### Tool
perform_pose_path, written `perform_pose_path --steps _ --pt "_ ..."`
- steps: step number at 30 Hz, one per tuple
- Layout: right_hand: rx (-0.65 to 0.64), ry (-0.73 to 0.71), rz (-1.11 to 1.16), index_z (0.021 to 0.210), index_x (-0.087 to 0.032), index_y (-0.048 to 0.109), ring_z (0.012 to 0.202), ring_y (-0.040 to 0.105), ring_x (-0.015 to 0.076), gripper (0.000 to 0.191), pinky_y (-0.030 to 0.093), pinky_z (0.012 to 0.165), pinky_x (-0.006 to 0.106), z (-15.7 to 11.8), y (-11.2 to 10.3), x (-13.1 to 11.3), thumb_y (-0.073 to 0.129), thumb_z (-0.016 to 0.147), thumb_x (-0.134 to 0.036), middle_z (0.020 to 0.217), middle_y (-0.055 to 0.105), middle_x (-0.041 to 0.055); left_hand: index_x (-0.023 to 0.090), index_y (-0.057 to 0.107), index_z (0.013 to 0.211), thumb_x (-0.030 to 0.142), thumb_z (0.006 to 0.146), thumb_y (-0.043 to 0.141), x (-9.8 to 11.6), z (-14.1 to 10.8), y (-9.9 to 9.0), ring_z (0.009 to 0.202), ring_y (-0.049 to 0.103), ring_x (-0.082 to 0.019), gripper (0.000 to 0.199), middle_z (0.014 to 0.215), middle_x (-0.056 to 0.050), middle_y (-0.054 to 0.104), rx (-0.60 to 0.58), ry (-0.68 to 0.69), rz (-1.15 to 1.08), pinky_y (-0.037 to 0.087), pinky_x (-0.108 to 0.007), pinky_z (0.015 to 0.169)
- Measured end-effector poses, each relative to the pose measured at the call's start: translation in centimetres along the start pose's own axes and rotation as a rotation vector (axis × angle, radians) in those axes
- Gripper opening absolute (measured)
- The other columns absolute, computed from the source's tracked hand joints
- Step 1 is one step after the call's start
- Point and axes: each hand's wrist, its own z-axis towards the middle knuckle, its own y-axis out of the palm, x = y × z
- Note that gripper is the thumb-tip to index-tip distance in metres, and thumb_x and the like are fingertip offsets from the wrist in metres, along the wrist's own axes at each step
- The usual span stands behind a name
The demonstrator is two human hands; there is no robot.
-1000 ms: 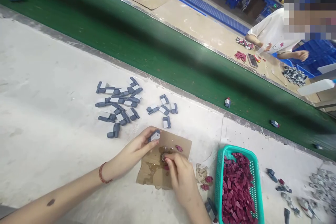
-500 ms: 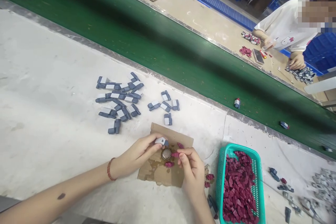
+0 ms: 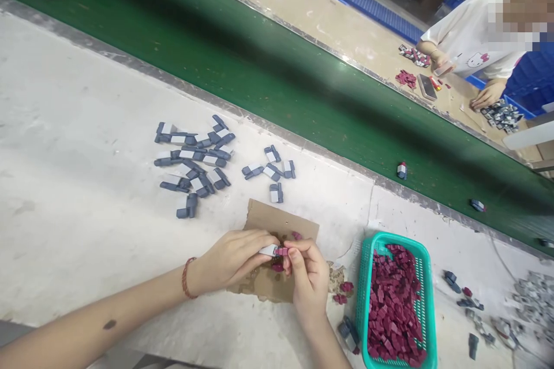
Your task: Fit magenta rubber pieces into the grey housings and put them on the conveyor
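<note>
My left hand (image 3: 242, 253) is closed on a small grey and white plastic part (image 3: 268, 250). Between the thumb and fingers of my right hand (image 3: 309, 271) is a small dark red plastic piece (image 3: 282, 251), its end against the grey and white part. Both hands are over a stained piece of cardboard (image 3: 277, 216). Other red pieces lie on the cardboard, one of them (image 3: 296, 236) just beyond my fingers. The round metal-rimmed cap on the cardboard is now mostly hidden behind my hands.
Grey and white parts (image 3: 190, 154) lie grouped on the white table. A green basket (image 3: 362, 294) of red pieces stands at right, with loose grey parts (image 3: 532, 305) beyond. Past the table, a green conveyor (image 3: 259, 75) carries several parts; across it a person (image 3: 471, 40) handles small parts.
My hands have come together, bringing the red piece against the grey and white part. The parts on the conveyor have shifted to the right.
</note>
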Motion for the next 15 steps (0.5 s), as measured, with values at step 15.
perform_pose_path --steps 15 --pt "-0.170 -0.503 -0.761 0.088 -0.019 0.060 0.063 0.059 0.0168 0.038 0.044 0.059 0.027 0.0 -1.1 -0.7 0.027 0.103 -0.032 0.071 0.064 0.0038 0.018 0.064 0.096 0.029 0.096 0.039 0.0 -0.4 -0.2 0.067 0.066 -0.021 0.027 0.077 -0.009 0.073 0.021 -0.018 -0.066 0.048 -0.028 0.064"
